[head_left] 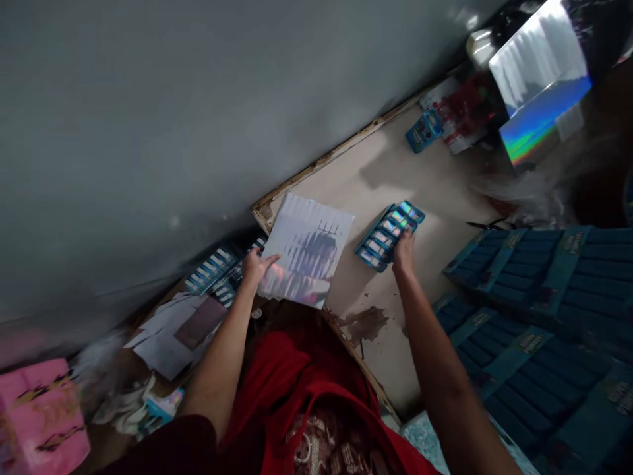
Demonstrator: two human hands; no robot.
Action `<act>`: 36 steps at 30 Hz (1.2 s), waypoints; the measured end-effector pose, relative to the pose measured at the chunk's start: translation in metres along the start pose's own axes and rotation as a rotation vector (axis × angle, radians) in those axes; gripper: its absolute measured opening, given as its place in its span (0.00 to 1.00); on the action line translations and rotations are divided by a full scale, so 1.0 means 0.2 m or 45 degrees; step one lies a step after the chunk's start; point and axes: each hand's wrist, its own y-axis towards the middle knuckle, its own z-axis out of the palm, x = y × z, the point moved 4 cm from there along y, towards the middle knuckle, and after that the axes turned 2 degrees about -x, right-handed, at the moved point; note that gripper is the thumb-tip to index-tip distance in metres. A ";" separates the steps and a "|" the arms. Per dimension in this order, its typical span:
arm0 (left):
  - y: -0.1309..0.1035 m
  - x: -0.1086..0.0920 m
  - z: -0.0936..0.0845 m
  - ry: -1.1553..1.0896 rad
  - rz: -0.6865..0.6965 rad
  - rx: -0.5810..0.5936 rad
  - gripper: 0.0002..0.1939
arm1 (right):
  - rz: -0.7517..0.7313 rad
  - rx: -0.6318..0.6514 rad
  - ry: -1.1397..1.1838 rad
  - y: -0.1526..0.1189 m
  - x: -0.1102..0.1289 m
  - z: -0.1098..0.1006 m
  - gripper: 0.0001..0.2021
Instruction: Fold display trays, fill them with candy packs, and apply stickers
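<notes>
The person's left hand (254, 267) grips a shiny silver sheet (306, 254) by its left edge, thumb across the top face; the fingers underneath are hidden. The sheet lies over the left end of the cream table (435, 191), and whether it touches the surface I cannot tell. The right hand (404, 251) is closed around the right side of a row of small blue boxes (383, 237) with shiny faces, over the middle of the table; whether the row rests there or is lifted a little is unclear. At the far end of the table stands a blue pack (424, 132), just beside a red and white packet (459, 112). Past that end, a large mirror-like sheet (544, 79) throws a rainbow band. Many blue packs (539, 359) are stacked along the table's right side. To the left of the table are more blue boxes (212, 270), partly behind the left hand, then loose white papers (168, 336) with a brown card (200, 322) on them, and farther off a pink bag (44, 415). A grey wall (148, 132) runs along the table's back edge.
</notes>
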 end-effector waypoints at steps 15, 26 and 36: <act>-0.37 0.07 0.12 -0.450 0.112 0.421 0.20 | -0.200 0.284 -0.229 -0.10 0.22 0.49 0.36; -0.40 -0.35 0.13 -0.144 0.333 0.936 0.37 | -0.017 0.554 0.145 -0.88 0.12 -0.35 0.03; -0.88 -1.01 0.71 -0.258 0.676 1.218 0.28 | -0.181 0.014 -0.680 -0.73 0.06 -0.77 0.15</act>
